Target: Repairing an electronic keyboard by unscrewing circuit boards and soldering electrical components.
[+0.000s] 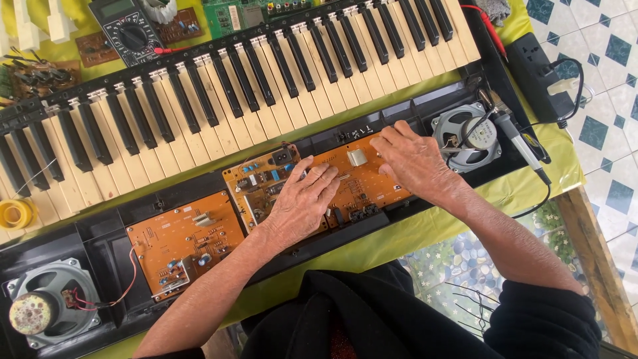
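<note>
An opened electronic keyboard (pixel 219 100) lies on a yellow-green cloth, its black case holding orange circuit boards. My left hand (pixel 302 199) rests flat on the middle orange circuit board (pixel 262 183), fingers pointing up and right. My right hand (pixel 412 159) presses down on the same board's right part (pixel 362 189), fingers curled toward its upper edge near a small white component (pixel 357 157). Neither hand holds a tool.
A second orange board (pixel 183 242) sits lower left beside a round speaker (pixel 50 309). Another speaker (pixel 468 136) is at the right, with a soldering iron (pixel 522 143) across it. A multimeter (pixel 126 30), loose boards, a tape roll (pixel 14 214) and a black power strip (pixel 538 76) surround the case.
</note>
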